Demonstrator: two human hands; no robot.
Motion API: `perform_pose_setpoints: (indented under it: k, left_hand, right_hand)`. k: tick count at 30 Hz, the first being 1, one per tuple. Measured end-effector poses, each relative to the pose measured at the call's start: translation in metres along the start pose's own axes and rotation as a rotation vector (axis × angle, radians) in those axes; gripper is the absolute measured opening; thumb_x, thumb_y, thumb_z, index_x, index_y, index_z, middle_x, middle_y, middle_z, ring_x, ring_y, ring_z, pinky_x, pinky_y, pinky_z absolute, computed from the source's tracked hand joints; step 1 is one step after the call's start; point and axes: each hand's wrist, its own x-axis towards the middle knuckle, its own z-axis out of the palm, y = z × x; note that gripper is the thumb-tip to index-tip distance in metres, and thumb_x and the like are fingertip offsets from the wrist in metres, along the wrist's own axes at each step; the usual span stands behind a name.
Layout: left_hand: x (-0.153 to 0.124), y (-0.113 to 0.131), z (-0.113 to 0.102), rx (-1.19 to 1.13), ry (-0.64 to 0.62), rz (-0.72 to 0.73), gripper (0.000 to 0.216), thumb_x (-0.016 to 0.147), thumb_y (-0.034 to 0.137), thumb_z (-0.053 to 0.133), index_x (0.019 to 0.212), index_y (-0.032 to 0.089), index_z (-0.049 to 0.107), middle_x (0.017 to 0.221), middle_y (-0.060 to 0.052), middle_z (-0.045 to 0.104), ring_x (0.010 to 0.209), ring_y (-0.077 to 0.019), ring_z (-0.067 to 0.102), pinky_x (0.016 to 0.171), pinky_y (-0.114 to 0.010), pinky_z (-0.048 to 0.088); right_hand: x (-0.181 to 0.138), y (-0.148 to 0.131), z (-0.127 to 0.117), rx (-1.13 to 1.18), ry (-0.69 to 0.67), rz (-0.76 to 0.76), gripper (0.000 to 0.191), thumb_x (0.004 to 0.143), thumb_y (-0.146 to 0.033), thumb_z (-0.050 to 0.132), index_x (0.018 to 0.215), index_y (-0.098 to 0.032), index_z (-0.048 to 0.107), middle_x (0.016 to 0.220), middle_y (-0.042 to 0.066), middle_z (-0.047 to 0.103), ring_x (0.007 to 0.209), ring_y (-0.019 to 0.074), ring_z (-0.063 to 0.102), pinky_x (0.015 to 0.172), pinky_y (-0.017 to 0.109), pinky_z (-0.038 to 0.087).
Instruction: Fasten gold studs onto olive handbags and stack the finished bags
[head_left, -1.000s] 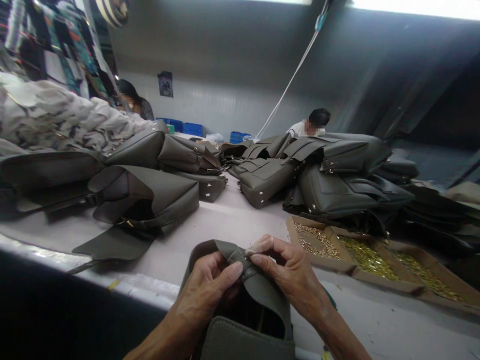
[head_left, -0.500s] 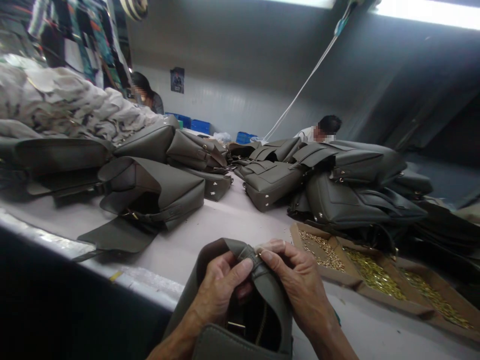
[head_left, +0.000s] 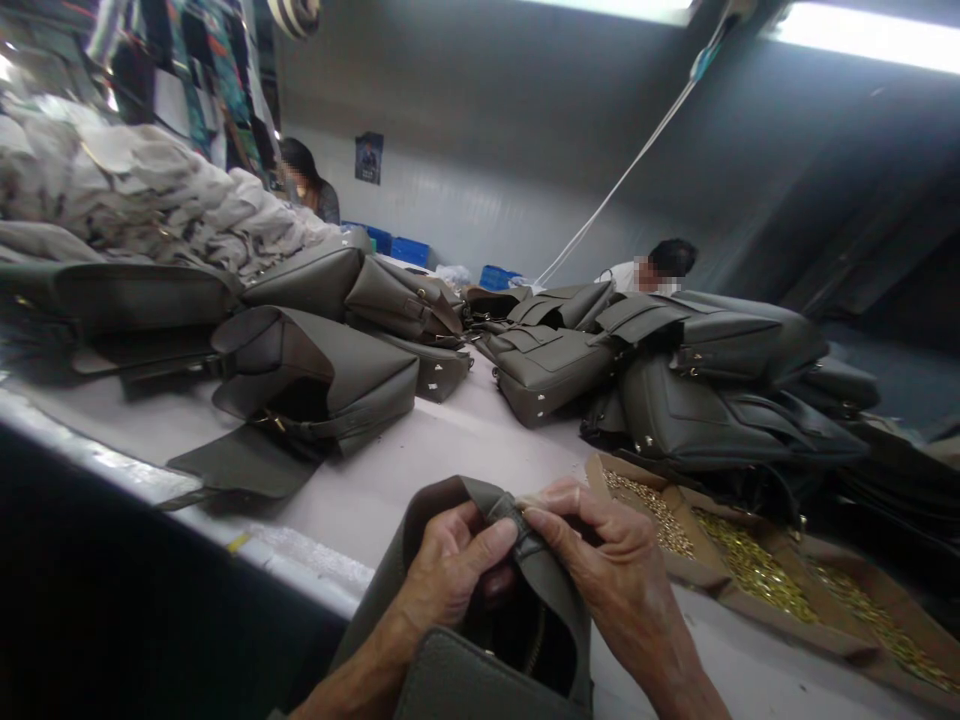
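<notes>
A dark olive handbag (head_left: pixel 495 680) is right in front of me, its mouth facing up and a zipper showing inside. My left hand (head_left: pixel 457 560) grips the bag's upper rim, thumb outside on a stitched tab (head_left: pixel 517 515) and fingers curled inside. On the other side of that tab, my right hand (head_left: pixel 600 540) is closed in a pinch at the rim. A tiny bit of metal glints at its fingertips, too small to name. Part of the bag's front is hidden by my hands and forearms.
Cardboard trays (head_left: pixel 697 580) of small gold metal pieces lie on the right. More olive bags (head_left: pixel 555 365) are heaped across the table, with one open bag (head_left: pixel 352 390) at left. Pale crumpled material (head_left: pixel 172 190) is piled behind. Two people sit at the far side.
The whole view has shifted slightly, so things appear a little further right. Both hands keep their hold at the bag's rim, and the right fingertips stay at the tab.
</notes>
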Motion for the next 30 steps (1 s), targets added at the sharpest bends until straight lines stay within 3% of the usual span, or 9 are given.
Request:
perform_pose_setpoints:
  k: [6, 11, 15, 20, 25, 30]
  left_hand:
    - [0.0, 0.001, 0.001, 0.034, 0.007, -0.005, 0.047, 0.061, 0.048, 0.08, 0.082, 0.01, 0.062, 0.063, 0.002, 0.048, 0.046, -0.0032, 0.035, 0.044, -0.019, 0.025]
    - [-0.002, 0.004, 0.002, 0.05, -0.014, -0.006, 0.046, 0.064, 0.048, 0.079, 0.083, 0.01, 0.062, 0.063, 0.002, 0.048, 0.046, -0.0034, 0.035, 0.044, -0.018, 0.026]
    - [-0.003, 0.007, 0.005, 0.047, -0.005, -0.007, 0.045, 0.063, 0.047, 0.08, 0.084, 0.01, 0.064, 0.064, 0.001, 0.05, 0.048, -0.0041, 0.037, 0.045, -0.018, 0.027]
    - [-0.002, 0.007, 0.006, 0.045, -0.01, -0.007, 0.047, 0.062, 0.048, 0.08, 0.086, 0.01, 0.065, 0.064, 0.001, 0.05, 0.048, -0.0037, 0.035, 0.044, -0.018, 0.028]
    - [-0.002, 0.006, 0.007, 0.07, -0.009, -0.005, 0.047, 0.063, 0.047, 0.08, 0.088, 0.01, 0.066, 0.066, 0.0, 0.051, 0.049, -0.004, 0.037, 0.045, -0.017, 0.029]
    - [-0.002, 0.006, 0.007, 0.084, -0.022, 0.001, 0.048, 0.066, 0.046, 0.078, 0.095, 0.01, 0.067, 0.068, 0.0, 0.051, 0.05, -0.004, 0.036, 0.045, -0.017, 0.028]
  right_hand:
    - [0.003, 0.0, -0.006, -0.077, -0.076, -0.136, 0.013, 0.086, -0.019, 0.063, 0.078, -0.021, 0.072, 0.073, 0.0, 0.066, 0.07, 0.0138, 0.061, 0.064, 0.024, 0.044]
    - [0.003, 0.002, -0.008, -0.027, -0.09, -0.049, 0.013, 0.086, -0.022, 0.063, 0.078, -0.02, 0.072, 0.075, 0.0, 0.066, 0.073, 0.0144, 0.061, 0.066, 0.024, 0.044]
    - [0.005, 0.002, -0.011, 0.005, -0.101, 0.055, 0.009, 0.083, -0.025, 0.067, 0.09, -0.02, 0.068, 0.076, -0.001, 0.062, 0.071, 0.0144, 0.057, 0.064, 0.024, 0.043]
    - [0.012, 0.004, -0.015, 0.141, -0.234, 0.06, 0.02, 0.083, -0.031, 0.067, 0.069, -0.017, 0.062, 0.07, 0.0, 0.056, 0.067, 0.0135, 0.051, 0.063, 0.025, 0.04]
    - [0.012, 0.009, -0.011, 0.257, -0.202, 0.16, 0.029, 0.075, -0.036, 0.075, 0.064, -0.016, 0.057, 0.064, -0.003, 0.05, 0.061, 0.0106, 0.045, 0.057, 0.023, 0.036]
    - [0.009, 0.01, -0.008, 0.336, -0.171, 0.166, 0.023, 0.077, -0.035, 0.074, 0.072, -0.016, 0.062, 0.068, -0.002, 0.054, 0.064, 0.0105, 0.047, 0.059, 0.022, 0.036]
